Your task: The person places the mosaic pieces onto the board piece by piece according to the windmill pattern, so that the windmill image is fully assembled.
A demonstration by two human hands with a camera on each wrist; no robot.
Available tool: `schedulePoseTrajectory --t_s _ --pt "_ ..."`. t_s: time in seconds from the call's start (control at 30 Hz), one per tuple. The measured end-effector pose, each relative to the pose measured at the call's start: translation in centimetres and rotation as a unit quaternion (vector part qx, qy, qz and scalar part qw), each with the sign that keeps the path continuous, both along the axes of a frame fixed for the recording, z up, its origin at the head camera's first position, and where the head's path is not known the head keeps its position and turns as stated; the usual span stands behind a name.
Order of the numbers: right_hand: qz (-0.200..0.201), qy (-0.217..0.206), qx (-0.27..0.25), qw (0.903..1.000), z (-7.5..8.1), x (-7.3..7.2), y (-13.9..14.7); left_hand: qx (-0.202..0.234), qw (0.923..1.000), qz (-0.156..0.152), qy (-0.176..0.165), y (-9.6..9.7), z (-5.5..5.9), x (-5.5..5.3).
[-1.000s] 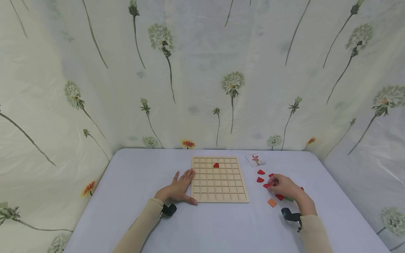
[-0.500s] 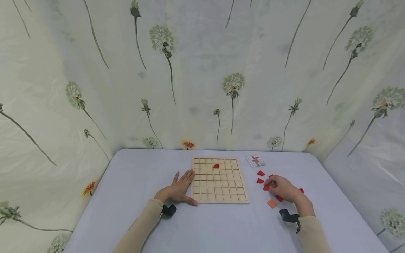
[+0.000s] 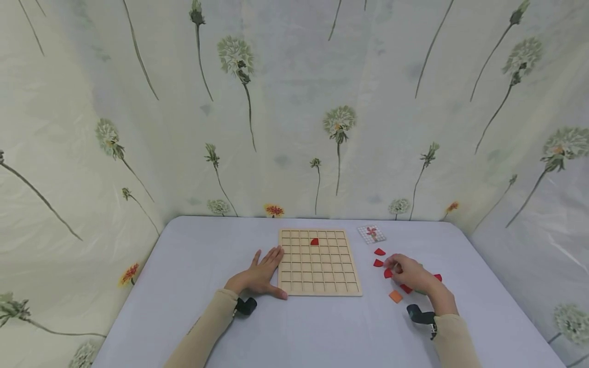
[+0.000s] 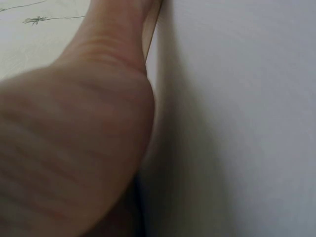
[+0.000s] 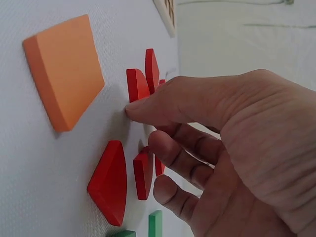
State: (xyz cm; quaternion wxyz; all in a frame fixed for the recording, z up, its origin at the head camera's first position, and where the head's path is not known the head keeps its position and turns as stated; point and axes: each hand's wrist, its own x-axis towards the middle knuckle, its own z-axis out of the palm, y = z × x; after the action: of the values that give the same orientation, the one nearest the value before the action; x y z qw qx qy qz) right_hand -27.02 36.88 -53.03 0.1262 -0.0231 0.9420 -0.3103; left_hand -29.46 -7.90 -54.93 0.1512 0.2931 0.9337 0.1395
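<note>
My left hand [image 3: 259, 273] lies with spread, straight fingers at the left edge of a wooden grid board [image 3: 317, 266], fingertips and thumb touching its rim. In the left wrist view the heel of that hand [image 4: 84, 123] fills much of the picture. One red quarter-circle tile [image 3: 315, 242] sits in a cell near the board's top. Right of the board, my right hand [image 3: 414, 271] has its thumb and index finger on another red quarter-circle tile [image 5: 137, 83], seemingly pinching it at the tabletop. The thumb hides the index fingertip in the right wrist view; the other fingers hold nothing.
Loose red tiles [image 3: 378, 263] lie around the right hand, with an orange square tile [image 3: 395, 296] in front of it. Green tiles [image 5: 155, 223] are partly under the hand. A small pattern card [image 3: 371, 234] rests right of the board. Floral curtains [image 3: 285, 128] surround the white table.
My right hand has shifted slightly left, and the red tile at its fingertips has turned and slid a little nearer. For the last half second it barely moves. The left hand stays in place.
</note>
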Motion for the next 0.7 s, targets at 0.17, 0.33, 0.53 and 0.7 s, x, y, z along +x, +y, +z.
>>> schedulePoseTrajectory --t_s 0.17,0.33,0.53,0.7 --pt "0.002 0.016 0.004 0.9999 0.12 -0.24 0.08 -0.005 1.0 0.002 0.0 -0.01 -0.02 0.03" --pt "-0.01 0.023 0.022 0.9994 0.74 -0.17 0.08 -0.009 0.9999 0.005 -0.002 -0.02 -0.05 0.02" --pt "-0.029 0.001 0.05 0.9983 0.77 0.04 0.16 -0.004 1.0 0.003 -0.003 -0.02 -0.27 -0.04" --pt "-0.037 -0.009 0.053 0.9978 0.56 0.18 -0.01 -0.003 1.0 0.0 -0.001 -0.04 -0.37 -0.1"
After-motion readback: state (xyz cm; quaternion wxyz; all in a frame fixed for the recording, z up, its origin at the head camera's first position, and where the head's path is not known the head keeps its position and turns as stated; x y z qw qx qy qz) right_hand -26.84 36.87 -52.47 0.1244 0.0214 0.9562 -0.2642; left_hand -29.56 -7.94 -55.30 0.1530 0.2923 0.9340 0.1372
